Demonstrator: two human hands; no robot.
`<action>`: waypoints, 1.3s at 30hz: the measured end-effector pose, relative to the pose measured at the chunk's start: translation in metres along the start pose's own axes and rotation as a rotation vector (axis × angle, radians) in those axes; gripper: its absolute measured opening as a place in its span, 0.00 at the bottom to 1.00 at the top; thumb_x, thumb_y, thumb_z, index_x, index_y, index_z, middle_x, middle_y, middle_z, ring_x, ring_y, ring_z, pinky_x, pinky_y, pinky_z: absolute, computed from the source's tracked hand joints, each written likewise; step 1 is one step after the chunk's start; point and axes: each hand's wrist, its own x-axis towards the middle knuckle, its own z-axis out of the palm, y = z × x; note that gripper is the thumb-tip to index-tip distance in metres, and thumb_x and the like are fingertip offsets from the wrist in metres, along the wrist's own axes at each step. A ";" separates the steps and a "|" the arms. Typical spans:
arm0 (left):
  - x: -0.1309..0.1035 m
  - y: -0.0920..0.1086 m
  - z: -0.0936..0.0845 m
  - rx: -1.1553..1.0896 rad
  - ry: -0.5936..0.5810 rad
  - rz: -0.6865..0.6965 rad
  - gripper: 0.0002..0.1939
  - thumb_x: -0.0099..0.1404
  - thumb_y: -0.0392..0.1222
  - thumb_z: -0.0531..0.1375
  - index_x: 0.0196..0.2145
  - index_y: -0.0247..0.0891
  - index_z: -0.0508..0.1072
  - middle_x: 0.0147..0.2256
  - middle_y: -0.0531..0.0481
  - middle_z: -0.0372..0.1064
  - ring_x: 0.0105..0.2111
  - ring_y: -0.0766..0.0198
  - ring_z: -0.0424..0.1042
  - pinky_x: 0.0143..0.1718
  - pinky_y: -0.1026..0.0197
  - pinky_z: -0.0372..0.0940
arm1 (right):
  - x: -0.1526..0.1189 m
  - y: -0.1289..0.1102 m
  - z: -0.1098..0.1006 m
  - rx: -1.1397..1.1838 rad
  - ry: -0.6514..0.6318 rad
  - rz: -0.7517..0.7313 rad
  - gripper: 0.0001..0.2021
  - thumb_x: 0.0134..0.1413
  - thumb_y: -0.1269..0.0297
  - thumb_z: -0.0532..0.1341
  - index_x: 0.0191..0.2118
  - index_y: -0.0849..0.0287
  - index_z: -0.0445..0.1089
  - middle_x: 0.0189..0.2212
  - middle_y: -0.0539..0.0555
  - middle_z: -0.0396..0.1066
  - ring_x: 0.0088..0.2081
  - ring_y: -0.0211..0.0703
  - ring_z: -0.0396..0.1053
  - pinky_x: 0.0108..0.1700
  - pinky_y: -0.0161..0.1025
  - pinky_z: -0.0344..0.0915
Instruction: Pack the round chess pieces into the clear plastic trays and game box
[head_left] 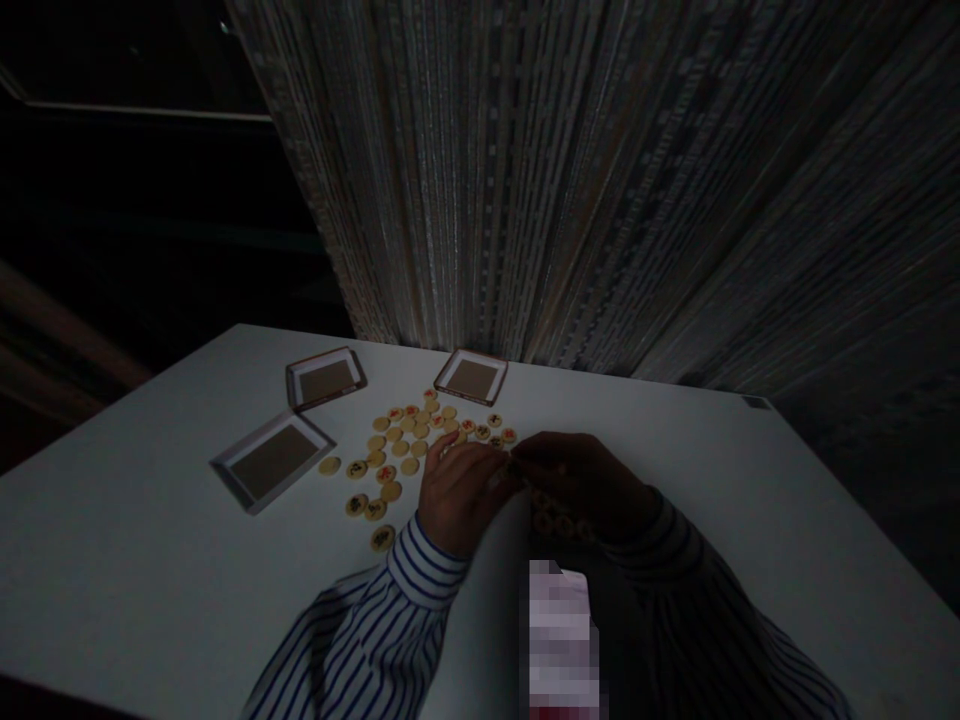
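My left hand (463, 492) and my right hand (589, 475) meet fingertip to fingertip over the middle of the white table (150, 500). Their fingers are bent and closed together. Whatever sits between them is too dark and small to make out. Round Chinese chess pieces (409, 466) lie scattered to the left of and beyond my left hand, some showing red or black characters, others blank side up. Partly hidden beneath my right hand, several more pieces (564, 527) are grouped closely in rows.
Two shallow open box parts, a tray (320, 422) and a lower one (226, 470), stand at the left. Another tray (498, 388) is at the back. A strand curtain (465, 180) hangs behind the table. A pixelated pale patch (564, 640) is near me.
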 end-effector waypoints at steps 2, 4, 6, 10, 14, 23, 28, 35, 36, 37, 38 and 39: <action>0.000 0.001 -0.001 0.001 0.003 0.012 0.08 0.58 0.43 0.58 0.34 0.38 0.70 0.30 0.49 0.73 0.33 0.63 0.71 0.47 0.53 0.56 | 0.000 0.000 0.000 0.001 -0.008 -0.007 0.06 0.49 0.67 0.57 0.31 0.61 0.70 0.27 0.51 0.72 0.30 0.37 0.69 0.33 0.34 0.66; 0.000 0.002 -0.002 -0.001 0.000 0.015 0.07 0.58 0.42 0.58 0.34 0.38 0.70 0.30 0.50 0.73 0.32 0.64 0.71 0.47 0.53 0.56 | 0.001 0.000 0.001 0.001 -0.023 -0.003 0.06 0.49 0.67 0.57 0.31 0.62 0.70 0.27 0.52 0.72 0.30 0.37 0.69 0.33 0.34 0.65; 0.000 0.002 -0.003 -0.005 -0.005 0.015 0.07 0.57 0.41 0.58 0.34 0.38 0.71 0.30 0.49 0.73 0.33 0.63 0.71 0.47 0.53 0.56 | 0.001 0.000 0.001 0.017 -0.033 0.019 0.06 0.49 0.66 0.57 0.31 0.62 0.69 0.27 0.52 0.72 0.29 0.37 0.69 0.33 0.34 0.65; 0.000 0.002 -0.002 -0.012 -0.006 0.023 0.07 0.57 0.40 0.59 0.34 0.38 0.71 0.31 0.49 0.73 0.33 0.63 0.71 0.47 0.53 0.56 | 0.000 0.001 0.001 0.044 -0.021 0.055 0.06 0.48 0.66 0.58 0.31 0.63 0.69 0.26 0.52 0.72 0.29 0.37 0.69 0.32 0.34 0.65; 0.000 0.000 0.001 -0.087 -0.023 -0.012 0.08 0.57 0.41 0.59 0.34 0.36 0.71 0.30 0.47 0.73 0.32 0.62 0.71 0.41 0.54 0.61 | 0.001 0.001 0.002 0.031 -0.011 0.047 0.07 0.49 0.66 0.57 0.31 0.63 0.70 0.26 0.52 0.72 0.29 0.37 0.68 0.33 0.35 0.65; -0.003 0.007 0.009 -0.557 -0.070 -0.607 0.11 0.52 0.38 0.61 0.36 0.38 0.74 0.33 0.48 0.74 0.34 0.61 0.71 0.38 0.58 0.66 | 0.000 0.003 0.001 0.175 0.035 0.010 0.09 0.50 0.64 0.57 0.34 0.61 0.72 0.29 0.53 0.73 0.34 0.39 0.69 0.38 0.37 0.66; 0.000 0.007 0.013 -0.871 -0.066 -0.937 0.14 0.46 0.41 0.65 0.33 0.36 0.75 0.30 0.47 0.75 0.30 0.62 0.72 0.34 0.59 0.67 | 0.001 0.006 0.002 0.099 0.060 -0.003 0.08 0.50 0.65 0.57 0.33 0.61 0.72 0.28 0.53 0.73 0.33 0.40 0.70 0.38 0.38 0.66; -0.002 0.003 0.015 -1.177 -0.089 -1.143 0.16 0.46 0.44 0.65 0.34 0.35 0.76 0.33 0.45 0.75 0.31 0.62 0.72 0.36 0.60 0.66 | 0.001 0.009 0.004 -0.016 0.094 -0.084 0.08 0.51 0.67 0.55 0.34 0.60 0.71 0.29 0.53 0.73 0.32 0.38 0.70 0.35 0.36 0.66; -0.002 0.003 0.016 -1.203 -0.091 -1.158 0.17 0.46 0.44 0.65 0.34 0.35 0.76 0.33 0.45 0.74 0.32 0.62 0.72 0.37 0.59 0.65 | 0.001 0.009 0.003 -0.036 0.090 -0.097 0.09 0.51 0.67 0.55 0.35 0.60 0.71 0.30 0.53 0.73 0.32 0.38 0.70 0.35 0.35 0.66; -0.003 0.003 0.016 -1.227 -0.089 -1.169 0.17 0.46 0.44 0.65 0.34 0.34 0.76 0.34 0.44 0.74 0.33 0.61 0.72 0.38 0.59 0.65 | 0.001 0.009 0.003 -0.067 0.084 -0.113 0.09 0.52 0.67 0.54 0.35 0.59 0.71 0.30 0.53 0.73 0.32 0.38 0.70 0.34 0.35 0.65; -0.003 0.003 0.017 -1.246 -0.081 -1.179 0.17 0.46 0.44 0.66 0.35 0.34 0.76 0.34 0.44 0.74 0.34 0.61 0.71 0.38 0.59 0.65 | 0.001 0.009 0.002 -0.111 0.076 -0.136 0.09 0.53 0.67 0.54 0.36 0.59 0.71 0.30 0.53 0.73 0.32 0.37 0.69 0.34 0.35 0.65; -0.003 0.004 0.017 -1.260 -0.066 -1.190 0.17 0.45 0.44 0.66 0.34 0.34 0.76 0.34 0.44 0.74 0.34 0.61 0.71 0.38 0.59 0.65 | 0.000 0.010 0.002 -0.166 0.067 -0.167 0.09 0.52 0.67 0.54 0.37 0.58 0.70 0.30 0.53 0.73 0.32 0.38 0.69 0.35 0.36 0.64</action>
